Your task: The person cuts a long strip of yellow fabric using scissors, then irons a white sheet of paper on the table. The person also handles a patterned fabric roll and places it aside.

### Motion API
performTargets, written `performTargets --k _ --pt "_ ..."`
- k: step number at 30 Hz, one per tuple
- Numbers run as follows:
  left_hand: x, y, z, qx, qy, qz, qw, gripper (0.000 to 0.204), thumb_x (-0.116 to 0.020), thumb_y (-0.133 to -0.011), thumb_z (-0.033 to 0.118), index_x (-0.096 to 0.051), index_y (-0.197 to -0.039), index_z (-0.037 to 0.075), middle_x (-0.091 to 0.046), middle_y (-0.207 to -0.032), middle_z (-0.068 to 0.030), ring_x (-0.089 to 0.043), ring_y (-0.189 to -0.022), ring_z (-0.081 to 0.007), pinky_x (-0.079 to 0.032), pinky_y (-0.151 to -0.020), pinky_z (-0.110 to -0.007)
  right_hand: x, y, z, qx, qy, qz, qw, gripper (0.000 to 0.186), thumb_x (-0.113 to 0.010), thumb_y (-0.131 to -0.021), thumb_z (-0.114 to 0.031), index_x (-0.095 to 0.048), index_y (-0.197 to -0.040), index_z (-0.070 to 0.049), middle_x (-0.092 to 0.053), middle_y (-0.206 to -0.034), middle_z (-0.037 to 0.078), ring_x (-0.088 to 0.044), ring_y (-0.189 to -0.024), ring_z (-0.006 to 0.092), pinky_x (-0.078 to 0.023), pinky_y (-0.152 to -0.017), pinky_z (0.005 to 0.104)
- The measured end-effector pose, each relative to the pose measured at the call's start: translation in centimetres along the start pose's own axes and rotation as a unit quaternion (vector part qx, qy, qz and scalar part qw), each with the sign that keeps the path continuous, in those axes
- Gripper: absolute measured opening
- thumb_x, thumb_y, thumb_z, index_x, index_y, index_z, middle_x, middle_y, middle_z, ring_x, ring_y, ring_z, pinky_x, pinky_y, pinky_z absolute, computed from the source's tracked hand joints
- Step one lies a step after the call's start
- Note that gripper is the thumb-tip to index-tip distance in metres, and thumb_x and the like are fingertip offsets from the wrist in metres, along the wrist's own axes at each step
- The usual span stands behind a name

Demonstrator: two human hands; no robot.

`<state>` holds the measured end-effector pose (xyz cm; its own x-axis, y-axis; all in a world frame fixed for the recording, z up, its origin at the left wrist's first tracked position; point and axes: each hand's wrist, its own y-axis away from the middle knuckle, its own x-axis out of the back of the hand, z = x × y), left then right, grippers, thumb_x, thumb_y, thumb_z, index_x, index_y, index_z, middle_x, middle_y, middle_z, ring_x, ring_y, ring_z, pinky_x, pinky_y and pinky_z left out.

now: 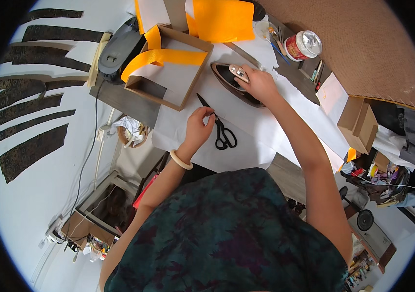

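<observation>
My right hand (pixel 258 85) grips the handle of a dark iron (pixel 229 82) resting on white paper (pixel 256 141). My left hand (pixel 198 127) has its fingers curled together beside black scissors (pixel 224 136), near the pivot; whatever is between those fingertips, if anything, is hidden. The scissors lie with their blades pointing up and left. Just left of the iron stands an open cardboard box (pixel 193 80) with orange fabric strips (pixel 146 61) across it. Behind it lies a folded orange cloth (pixel 219 19).
A dark grey appliance (pixel 117 48) with a cord stands left of the box. Below it is a paper-filled basket (pixel 132 131). A silver-lidded jar (pixel 303 46) and small tools sit at back right. A cardboard box (pixel 356 124) and cluttered supplies are at right. Dark patterned strips (pixel 32 151) hang on the wall.
</observation>
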<state>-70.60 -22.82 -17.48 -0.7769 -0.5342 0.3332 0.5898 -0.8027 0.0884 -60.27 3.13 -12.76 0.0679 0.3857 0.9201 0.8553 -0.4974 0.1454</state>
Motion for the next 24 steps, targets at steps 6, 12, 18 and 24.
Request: performTargets --k 6,12,18,24 --pt "0.9 -0.2 0.3 0.026 0.006 -0.018 0.999 0.015 -0.069 -0.096 0.006 -0.071 -0.109 -0.002 -0.076 -0.1 -0.014 -0.076 -0.095 -0.0238 -0.059 -0.086 -0.033 -1.2 0.3 -0.2 0.052 -0.005 0.014 0.999 0.037 -0.071 -0.095 -0.041 -0.06 -0.113 -0.01 -0.075 -0.092 0.017 -0.072 -0.082 0.0397 -0.056 -0.071 0.0521" --pt "1.0 -0.4 -0.2 0.042 0.027 -0.02 0.999 0.015 -0.068 -0.097 0.005 -0.071 -0.109 -0.002 -0.077 -0.098 -0.0124 -0.076 -0.094 -0.0201 -0.058 -0.086 -0.031 -2.2 0.1 -1.2 -0.015 0.001 0.049 0.999 0.038 -0.072 -0.095 -0.04 -0.061 -0.115 -0.01 -0.074 -0.081 0.019 -0.072 -0.075 0.0414 -0.057 -0.067 0.0531" --pt "0.8 -0.6 -0.7 0.061 0.043 -0.034 0.997 0.015 -0.068 -0.098 0.006 -0.071 -0.109 -0.003 -0.077 -0.097 -0.0093 -0.075 -0.091 -0.0153 -0.058 -0.085 -0.029 -3.5 0.3 -3.9 -0.148 -0.004 0.065 0.987 0.042 -0.072 -0.094 -0.038 -0.061 -0.113 -0.003 -0.074 -0.082 0.022 -0.073 -0.077 0.043 -0.058 -0.07 0.0536" --pt "1.3 -1.1 -0.3 0.068 0.054 -0.041 0.995 0.015 -0.068 -0.098 0.007 -0.071 -0.109 -0.002 -0.076 -0.097 -0.0082 -0.074 -0.09 -0.014 -0.057 -0.084 -0.029 -3.2 0.2 -6.4 -0.14 -0.014 0.029 0.99 0.042 -0.072 -0.094 -0.038 -0.061 -0.111 -0.001 -0.074 -0.084 0.023 -0.074 -0.081 0.0436 -0.059 -0.073 0.0541"
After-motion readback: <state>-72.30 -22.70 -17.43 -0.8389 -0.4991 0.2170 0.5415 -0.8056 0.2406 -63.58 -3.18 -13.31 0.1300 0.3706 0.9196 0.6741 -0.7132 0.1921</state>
